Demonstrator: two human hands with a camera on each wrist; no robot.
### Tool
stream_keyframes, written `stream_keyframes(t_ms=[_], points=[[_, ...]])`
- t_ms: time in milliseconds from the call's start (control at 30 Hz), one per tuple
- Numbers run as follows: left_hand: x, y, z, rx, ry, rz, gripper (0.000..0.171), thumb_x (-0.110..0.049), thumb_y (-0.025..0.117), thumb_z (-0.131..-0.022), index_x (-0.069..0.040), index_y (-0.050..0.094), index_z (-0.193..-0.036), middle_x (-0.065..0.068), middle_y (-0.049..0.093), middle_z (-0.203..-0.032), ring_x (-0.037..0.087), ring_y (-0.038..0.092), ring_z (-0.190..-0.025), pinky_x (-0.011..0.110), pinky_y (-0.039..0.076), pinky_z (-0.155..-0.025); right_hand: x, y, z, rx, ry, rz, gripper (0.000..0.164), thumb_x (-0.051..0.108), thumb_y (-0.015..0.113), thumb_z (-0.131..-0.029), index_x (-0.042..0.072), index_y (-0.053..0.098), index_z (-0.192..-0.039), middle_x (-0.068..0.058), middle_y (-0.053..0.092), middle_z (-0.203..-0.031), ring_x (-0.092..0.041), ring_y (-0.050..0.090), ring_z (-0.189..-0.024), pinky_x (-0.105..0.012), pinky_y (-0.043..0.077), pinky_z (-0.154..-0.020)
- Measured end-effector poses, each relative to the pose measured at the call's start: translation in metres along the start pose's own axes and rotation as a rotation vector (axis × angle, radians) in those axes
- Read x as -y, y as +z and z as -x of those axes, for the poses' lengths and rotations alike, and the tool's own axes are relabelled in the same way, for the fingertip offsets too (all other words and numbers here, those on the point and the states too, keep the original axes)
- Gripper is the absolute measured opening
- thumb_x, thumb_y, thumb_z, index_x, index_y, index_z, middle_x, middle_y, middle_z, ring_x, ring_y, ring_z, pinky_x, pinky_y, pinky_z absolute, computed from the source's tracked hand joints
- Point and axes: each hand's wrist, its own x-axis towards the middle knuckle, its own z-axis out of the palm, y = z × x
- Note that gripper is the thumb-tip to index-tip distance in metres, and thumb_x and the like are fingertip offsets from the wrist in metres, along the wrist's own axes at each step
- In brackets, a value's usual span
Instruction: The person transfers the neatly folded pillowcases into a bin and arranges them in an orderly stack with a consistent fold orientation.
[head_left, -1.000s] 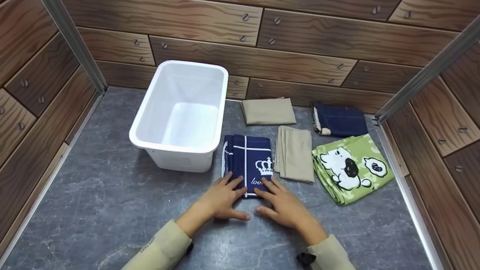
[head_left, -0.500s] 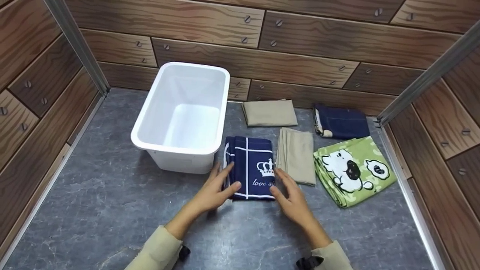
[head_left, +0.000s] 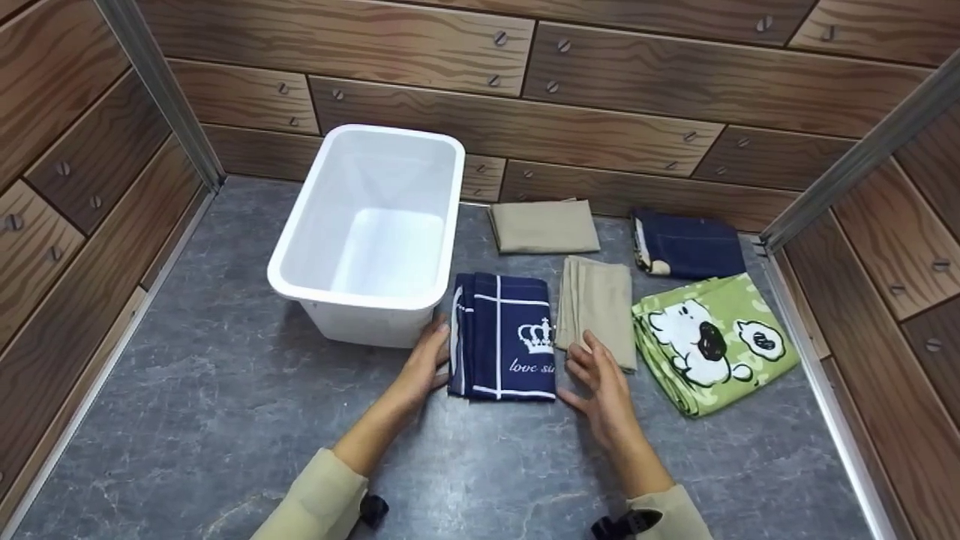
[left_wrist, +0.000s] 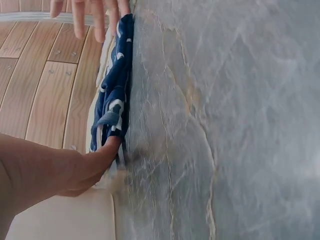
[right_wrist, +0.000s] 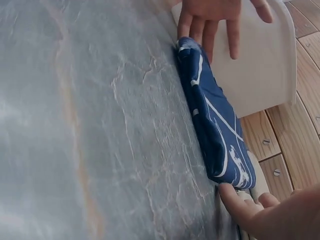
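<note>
A folded navy cloth (head_left: 502, 337) with white stripes and a white crown print lies flat on the grey marbled surface. My left hand (head_left: 421, 371) is at its left edge, between the cloth and the white tub (head_left: 375, 322); its fingertips reach the cloth's end in the left wrist view. On the other side, my right hand (head_left: 606, 386) has its fingers extended and spread near the cloth's right edge. Its fingers overlap a folded beige cloth (head_left: 604, 300) in the head view. In the right wrist view, the thumb (right_wrist: 232, 197) is right at the navy cloth's corner.
Another folded beige cloth (head_left: 544, 227) lies by the back wall. At the right are a folded dark blue cloth (head_left: 694, 244) and a green cloth (head_left: 720, 341) with a white dog print. Wood-patterned walls (head_left: 420, 52) enclose the surface.
Both hands were on top of the navy cloth, pressing flat. They have since lifted and moved apart, left hand to its left edge and right hand to its right. The cloth stays in place.
</note>
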Motion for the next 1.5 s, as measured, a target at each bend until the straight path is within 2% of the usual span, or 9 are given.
stream_keyframes(t_ms=[167, 367, 533, 667, 767, 933, 1133, 1333, 1500], points=[[-0.003, 0.005, 0.001, -0.039, -0.037, 0.043, 0.070, -0.047, 0.033, -0.104, -0.012, 0.012, -0.161, 0.017, 0.008, -0.166, 0.050, 0.026, -0.144, 0.062, 0.033, -0.112, -0.002, -0.002, 0.000, 0.010, 0.059, -0.041, 0.064, 0.049, 0.028, -0.107, 0.016, 0.016, -0.161, -0.020, 0.025, -0.162, -0.038, 0.026, -0.146, -0.061, 0.040, -0.107], [0.001, 0.011, -0.002, -0.041, -0.063, 0.066, 0.072, -0.048, 0.035, -0.102, -0.012, 0.012, -0.161, 0.017, 0.010, -0.166, 0.054, 0.031, -0.139, 0.060, 0.036, -0.111, -0.004, -0.006, -0.001, 0.035, 0.070, -0.078, 0.067, 0.052, 0.025, -0.106, 0.015, 0.013, -0.161, -0.021, 0.021, -0.163, -0.045, 0.028, -0.145, -0.059, 0.039, -0.109], [0.005, 0.011, -0.004, -0.023, -0.099, 0.059, 0.074, -0.052, 0.033, -0.101, -0.012, 0.013, -0.160, 0.021, 0.019, -0.162, 0.050, 0.043, -0.132, 0.052, 0.044, -0.103, -0.008, -0.009, -0.001, 0.084, 0.090, -0.107, 0.069, 0.055, 0.021, -0.105, 0.015, 0.010, -0.161, -0.021, 0.017, -0.164, -0.049, 0.029, -0.142, -0.050, 0.046, -0.104], [0.004, 0.011, -0.005, 0.008, -0.101, 0.078, 0.073, -0.056, 0.033, -0.100, -0.013, 0.020, -0.157, 0.023, 0.036, -0.153, 0.040, 0.056, -0.121, 0.044, 0.052, -0.093, -0.009, -0.009, 0.000, 0.117, 0.114, -0.102, 0.068, 0.053, 0.019, -0.106, 0.014, 0.011, -0.161, -0.022, 0.017, -0.164, -0.048, 0.036, -0.139, -0.042, 0.051, -0.096], [0.004, 0.012, -0.008, 0.021, -0.116, 0.106, 0.074, -0.058, 0.035, -0.100, -0.012, 0.023, -0.156, 0.026, 0.044, -0.145, 0.035, 0.059, -0.117, 0.042, 0.054, -0.090, -0.010, -0.009, 0.000, 0.128, 0.129, -0.091, 0.066, 0.051, 0.019, -0.107, 0.013, 0.011, -0.161, -0.022, 0.017, -0.163, -0.045, 0.042, -0.135, -0.039, 0.051, -0.093], [0.004, 0.012, -0.009, 0.026, -0.121, 0.127, 0.075, -0.058, 0.036, -0.100, -0.013, 0.018, -0.158, 0.025, 0.038, -0.150, 0.036, 0.053, -0.123, 0.043, 0.053, -0.092, -0.008, -0.005, -0.003, 0.150, 0.149, -0.073, 0.065, 0.049, 0.019, -0.107, 0.016, 0.009, -0.161, -0.022, 0.016, -0.164, -0.045, 0.034, -0.140, -0.039, 0.046, -0.096], [0.000, 0.011, -0.011, 0.052, -0.127, 0.168, 0.073, -0.056, 0.034, -0.101, -0.016, 0.015, -0.159, 0.024, 0.028, -0.157, 0.041, 0.049, -0.129, 0.046, 0.054, -0.091, -0.005, -0.004, -0.006, 0.176, 0.155, -0.118, 0.062, 0.043, 0.020, -0.107, 0.017, 0.006, -0.161, -0.023, 0.011, -0.164, -0.049, 0.021, -0.146, -0.051, 0.045, -0.103], [-0.003, 0.013, -0.015, 0.056, -0.181, 0.180, 0.074, -0.058, 0.038, -0.098, -0.011, 0.027, -0.154, 0.023, 0.037, -0.151, 0.035, 0.053, -0.124, 0.042, 0.052, -0.093, -0.003, -0.003, -0.008, 0.165, 0.163, -0.119, 0.063, 0.046, 0.022, -0.107, 0.018, 0.008, -0.161, -0.023, 0.013, -0.164, -0.046, 0.034, -0.141, -0.048, 0.050, -0.098], [-0.002, 0.011, -0.017, 0.107, -0.179, 0.190, 0.069, -0.056, 0.035, -0.099, -0.022, 0.024, -0.157, 0.025, 0.041, -0.146, 0.032, 0.056, -0.119, 0.042, 0.055, -0.087, -0.002, -0.004, -0.011, 0.170, 0.163, -0.117, 0.062, 0.047, 0.021, -0.107, 0.020, 0.011, -0.161, -0.019, 0.015, -0.164, -0.034, 0.048, -0.129, -0.042, 0.051, -0.091]])
